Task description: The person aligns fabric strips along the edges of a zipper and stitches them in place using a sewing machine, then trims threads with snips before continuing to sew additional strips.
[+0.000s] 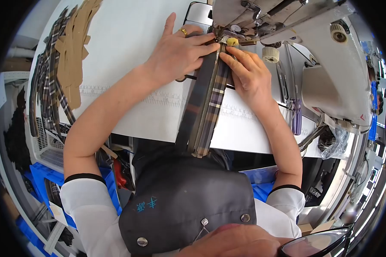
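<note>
A long plaid fabric piece [218, 96] with a metal zipper [206, 103] along it and a dark strip [195, 100] on its left side runs from the sewing machine's needle area down over the table's front edge. My left hand [176, 53], wearing a ring, lies flat with fingers stretched, their tips on the dark strip beside the presser foot [223, 39]. On the other side, my right hand [251, 73] rests its extended fingertips on the plaid side, close to the zipper. Its remaining fingers are partly hidden. A small yellow piece [232, 41] sits by the foot.
The sewing machine [330, 47] stands over the right of the white table [128, 64], which has printed ruler markings. Plaid strips [51, 81] and brown paper strips [73, 55] lie at the left. A purple-handled tool [297, 118] and a clear plastic bag [336, 143] are at the right.
</note>
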`<state>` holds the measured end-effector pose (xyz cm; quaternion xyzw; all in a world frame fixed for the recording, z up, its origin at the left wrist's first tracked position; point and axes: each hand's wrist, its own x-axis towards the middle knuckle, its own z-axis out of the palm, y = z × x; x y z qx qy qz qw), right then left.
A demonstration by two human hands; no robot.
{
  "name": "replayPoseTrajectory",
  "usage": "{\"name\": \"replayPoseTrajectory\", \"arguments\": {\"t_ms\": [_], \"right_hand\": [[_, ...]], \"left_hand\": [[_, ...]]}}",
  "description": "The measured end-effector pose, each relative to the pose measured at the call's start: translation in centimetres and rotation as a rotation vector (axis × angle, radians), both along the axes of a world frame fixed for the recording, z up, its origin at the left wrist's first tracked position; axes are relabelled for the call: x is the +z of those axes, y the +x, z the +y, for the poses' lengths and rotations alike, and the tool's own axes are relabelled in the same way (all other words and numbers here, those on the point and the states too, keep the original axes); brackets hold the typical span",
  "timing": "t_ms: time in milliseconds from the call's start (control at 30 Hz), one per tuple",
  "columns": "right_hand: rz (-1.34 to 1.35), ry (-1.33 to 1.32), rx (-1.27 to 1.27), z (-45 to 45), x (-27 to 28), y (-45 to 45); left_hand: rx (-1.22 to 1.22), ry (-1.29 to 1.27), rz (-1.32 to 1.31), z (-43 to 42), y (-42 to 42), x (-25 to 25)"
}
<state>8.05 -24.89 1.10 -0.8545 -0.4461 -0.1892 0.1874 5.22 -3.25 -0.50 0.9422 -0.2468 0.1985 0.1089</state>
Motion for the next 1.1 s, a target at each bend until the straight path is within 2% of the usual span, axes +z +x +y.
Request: {"name": "replayPoseTrajectory", "arguments": {"t_ms": [100, 200, 233, 267, 333, 433, 533, 567, 667, 700, 933, 1033, 1100], "right_hand": [[0.151, 0.128, 0.050, -0.4, -0.1, -0.3], [0.605, 0.261, -0.016, -2.3, 1.0, -4.4], [0.658, 0.209, 0.019, -3.0, 2.0, -6.0], [0.606, 0.104, 0.106, -3.9, 2.3, -7.4], [0.555, 0.081, 0.263, -4.4, 2.5, -10.5], [0.237, -0.049, 0.274, -3.6, 0.5, -13.6], [0.102, 0.008, 0.212, -2.4, -0.8, -14.0], [0.097, 0.121, 0.227, -2.1, -1.3, -13.8], [0.057, 0.211, 0.220, -2.7, -0.6, -13.5], [0.117, 0.276, 0.217, -2.8, -0.6, -13.4], [0.108, 0.085, 0.211, -2.8, -0.3, -14.0], [0.155, 0.258, 0.232, -3.1, -0.4, -13.5], [0.165, 0.192, 0.223, -3.3, -0.2, -13.4]], "left_hand": [[-0.017, 0.026, -0.121, -0.2, -0.4, 0.4], [-0.287, 0.034, -0.131, -0.5, -3.9, 1.5], [-0.317, -0.013, -0.106, -0.7, -6.0, 1.5], [-0.344, -0.063, -0.076, -1.0, -8.4, 1.3], [-0.261, -0.150, 0.025, -1.5, -12.3, 1.7], [-0.170, -0.256, 0.089, -1.9, -14.2, 1.3], [-0.133, -0.297, 0.066, -2.0, -14.3, 0.8], [-0.127, -0.296, 0.049, -2.1, -14.3, 0.6], [-0.119, -0.285, 0.044, -2.2, -14.3, 0.6], [-0.117, -0.284, 0.045, -2.2, -14.3, 0.6], [-0.129, -0.272, 0.036, -2.0, -14.4, 0.2], [-0.136, -0.274, 0.012, -2.0, -14.4, 0.3], [-0.136, -0.272, 0.016, -2.1, -14.4, 0.4]]}}
